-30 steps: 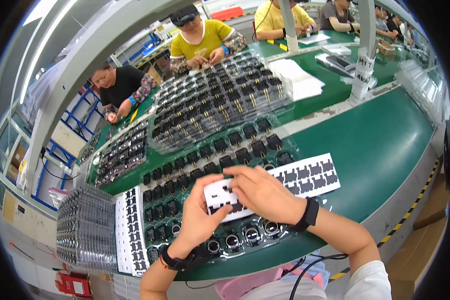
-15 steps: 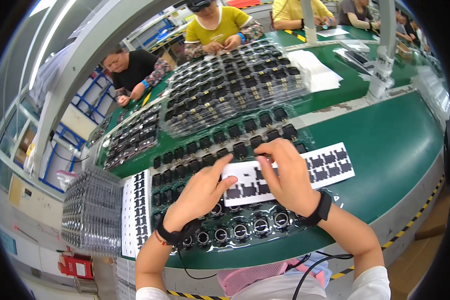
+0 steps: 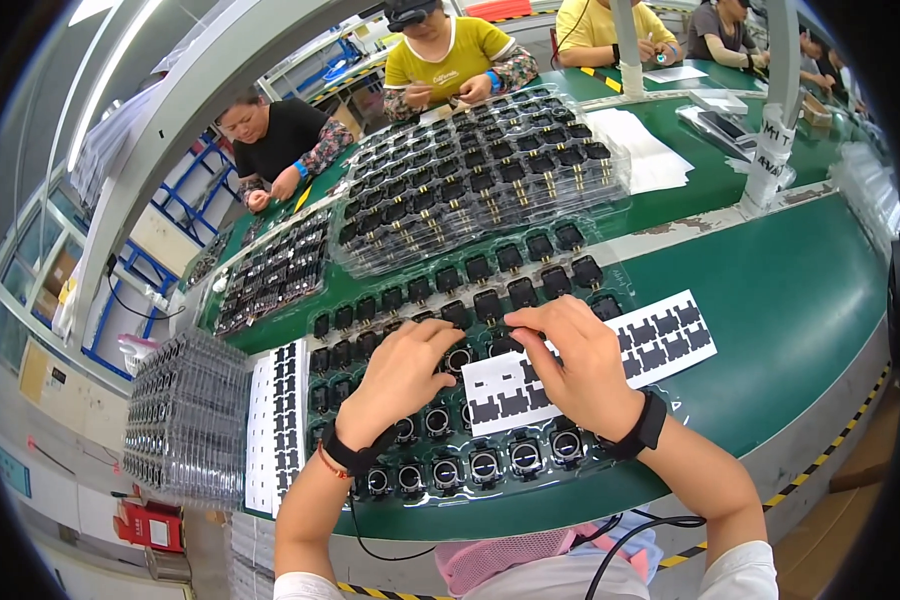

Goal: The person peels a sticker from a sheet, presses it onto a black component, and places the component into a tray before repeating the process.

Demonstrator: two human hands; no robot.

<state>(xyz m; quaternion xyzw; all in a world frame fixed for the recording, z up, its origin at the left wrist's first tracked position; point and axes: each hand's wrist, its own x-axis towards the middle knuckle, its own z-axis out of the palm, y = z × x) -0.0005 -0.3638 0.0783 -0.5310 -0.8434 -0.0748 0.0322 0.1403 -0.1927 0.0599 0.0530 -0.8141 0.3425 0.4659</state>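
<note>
A clear plastic tray with rows of small black square parts lies before me. In its nearer rows, several parts show round silver-ringed faces. Across its right side rests a white sticker sheet of black die-cut pieces, with bare spots at its upper left. My left hand is over the tray, fingers stretched toward a round-faced part, thumb apart from the index finger. Above the sheet, my right hand has thumb and index finger close together in a pinch. Whatever is between those fingertips is too small to make out.
At left stand a tall stack of clear trays and another sticker sheet. Beyond are stacked filled trays, dark parts and white paper. A grey post rises at right. Co-workers sit across the green table.
My left hand has come off the sticker sheet and sits over the tray. The sheet lies slightly lower, uncovering round-faced parts, and one more upper-row spot looks bare. My right hand stays pinched.
</note>
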